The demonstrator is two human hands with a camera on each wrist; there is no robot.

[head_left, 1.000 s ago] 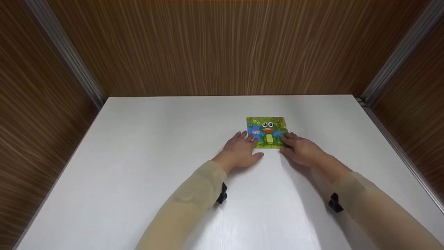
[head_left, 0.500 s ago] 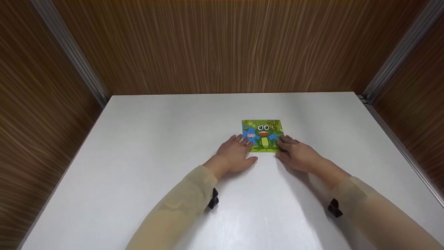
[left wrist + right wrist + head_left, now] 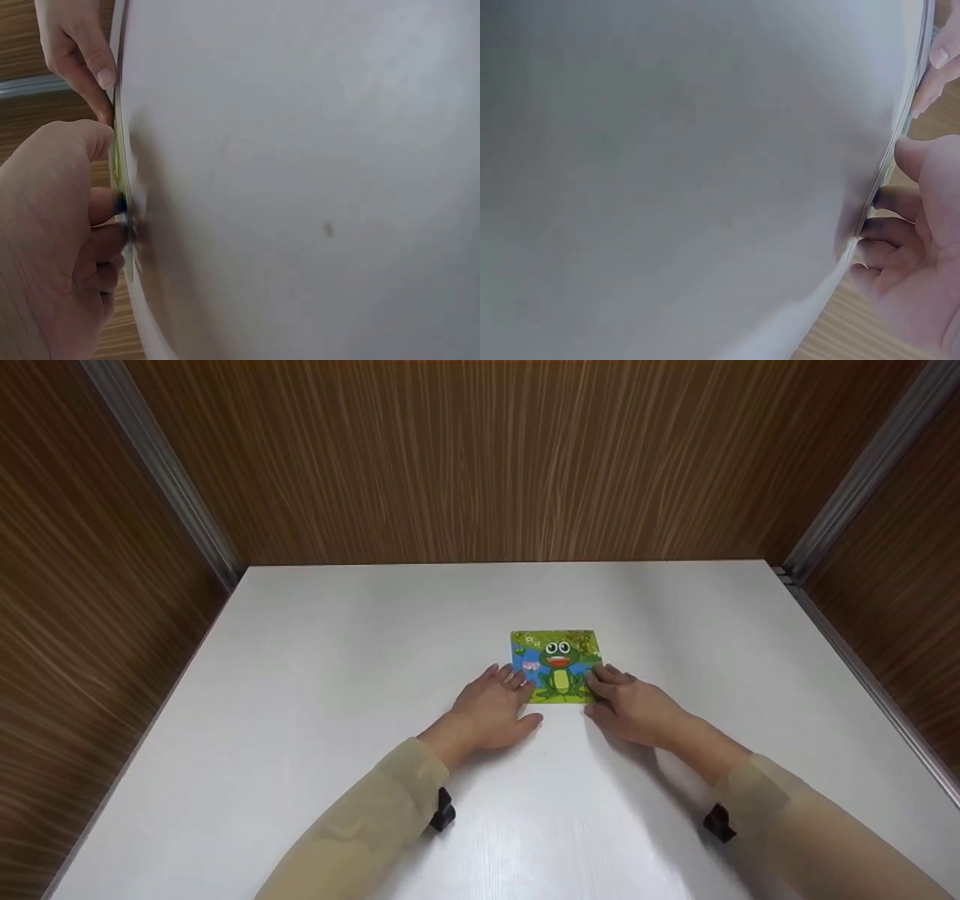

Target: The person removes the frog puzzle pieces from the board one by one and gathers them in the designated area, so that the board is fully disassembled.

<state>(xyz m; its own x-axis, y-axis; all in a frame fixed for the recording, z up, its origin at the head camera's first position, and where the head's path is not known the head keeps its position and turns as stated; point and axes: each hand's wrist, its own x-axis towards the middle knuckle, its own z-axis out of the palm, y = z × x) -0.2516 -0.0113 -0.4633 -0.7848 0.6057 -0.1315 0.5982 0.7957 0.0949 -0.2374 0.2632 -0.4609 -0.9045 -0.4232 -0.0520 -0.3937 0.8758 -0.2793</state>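
Observation:
A thin square board with a green frog picture lies flat on the white table, slightly right of the middle in the head view. At its left side, my left hand touches it with the fingertips, the index finger over the lower left corner and the thumb spread out on the table. My right hand rests its fingertips on the lower right part, with the thumb near the front edge. In the left wrist view the left hand shows bent fingers at the board's edge. The right wrist view shows the right hand similarly.
The white table spreads wide around the hands. A brown wood-grain panel stands behind it, with more panels at both sides and metal strips at the corners. A black clip sits at the left sleeve.
The frog board has slid toward the person and a little left, both hands moving along with it. The fingers keep the same placement on its sides. The head view has shifted slightly.

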